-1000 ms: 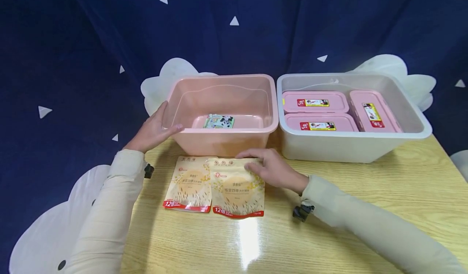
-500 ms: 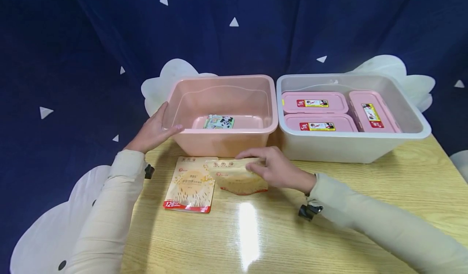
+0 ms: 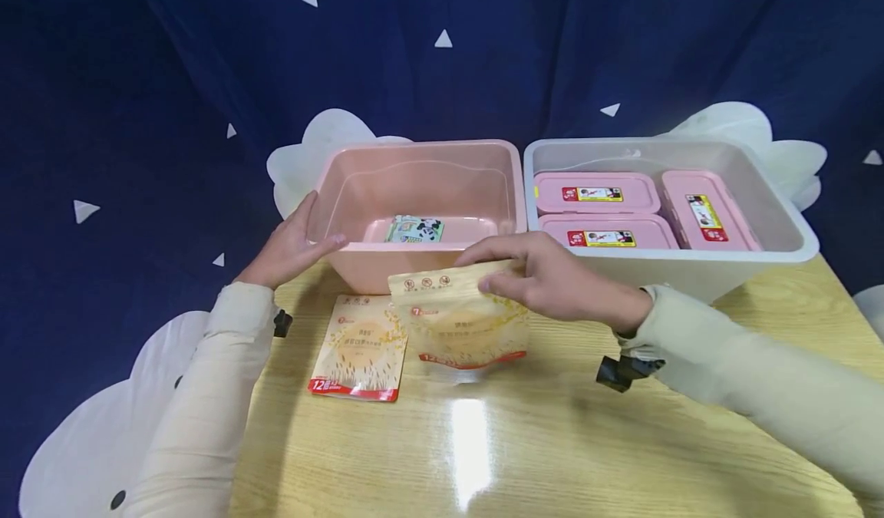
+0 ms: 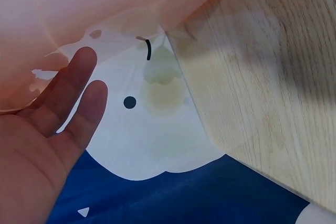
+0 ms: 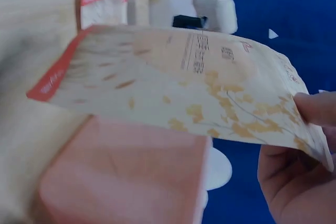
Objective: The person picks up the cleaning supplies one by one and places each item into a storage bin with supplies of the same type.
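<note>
Apparently to steady it, left hand point(image 3: 285, 251), fingers extended, rests against pink plastic bin point(image 3: 428, 248); right hand point(image 3: 552, 282) pinches flat cream, red-edged pouch point(image 3: 459, 326) by its top, lower end free above wood-grain table point(image 3: 373, 456).

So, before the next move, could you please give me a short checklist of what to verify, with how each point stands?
1. Grip: ok, the right hand pinches the held pouch near its top edge.
2. Held pouch off the table: ok, it is lifted.
3. Held pouch above the opening of the pink bin: not ok, it hangs in front of the near wall.
4. Left hand at the pink bin: ok, its thumb is over the near rim.
5. Room in the pink bin: ok, the green packet leaves bare floor beside it.
6. Held pouch sealed: cannot tell.
</note>
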Demonstrator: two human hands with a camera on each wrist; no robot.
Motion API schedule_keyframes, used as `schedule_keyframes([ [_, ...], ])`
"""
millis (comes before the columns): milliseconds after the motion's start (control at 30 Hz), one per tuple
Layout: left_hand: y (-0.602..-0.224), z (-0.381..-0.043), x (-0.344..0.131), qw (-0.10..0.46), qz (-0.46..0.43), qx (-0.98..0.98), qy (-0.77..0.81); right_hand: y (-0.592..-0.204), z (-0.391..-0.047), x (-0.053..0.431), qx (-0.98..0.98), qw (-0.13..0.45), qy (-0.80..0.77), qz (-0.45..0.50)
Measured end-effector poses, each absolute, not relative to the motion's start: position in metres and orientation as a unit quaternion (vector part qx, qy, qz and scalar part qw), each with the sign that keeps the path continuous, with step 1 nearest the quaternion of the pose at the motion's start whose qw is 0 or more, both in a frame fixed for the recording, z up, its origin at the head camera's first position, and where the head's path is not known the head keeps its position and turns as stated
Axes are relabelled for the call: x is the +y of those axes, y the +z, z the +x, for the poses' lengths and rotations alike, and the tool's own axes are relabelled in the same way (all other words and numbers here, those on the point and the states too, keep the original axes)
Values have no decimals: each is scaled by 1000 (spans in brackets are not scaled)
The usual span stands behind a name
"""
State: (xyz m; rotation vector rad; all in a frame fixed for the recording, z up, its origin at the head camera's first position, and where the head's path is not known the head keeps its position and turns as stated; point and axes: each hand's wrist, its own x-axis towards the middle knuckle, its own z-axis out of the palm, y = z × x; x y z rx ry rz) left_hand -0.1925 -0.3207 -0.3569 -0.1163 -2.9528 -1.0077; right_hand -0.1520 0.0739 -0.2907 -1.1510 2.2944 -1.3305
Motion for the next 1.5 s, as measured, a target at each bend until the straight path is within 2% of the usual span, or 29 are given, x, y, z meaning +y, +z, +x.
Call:
schedule_keyframes([
  [267, -358, -192, -319, 7, -29, -946, -324, -246, -170, 80, 799, 127, -444, -385],
  [533, -356, -193, -319, -2, -22, -943, -331, -191, -187, 70, 809, 71, -456, -365],
  [700, -357, -191, -319, -6, -15, -945, -328, -174, -198, 60, 814, 63, -452, -361],
  [1033, -359, -188, -321, 0, -17, -950, -312, -171, -225, 39, 818, 59, -446, -359],
  [1500, -358, -184, -325, 6, -13, -951, -310, -192, -267, 5, 843, 109, -397, -346],
])
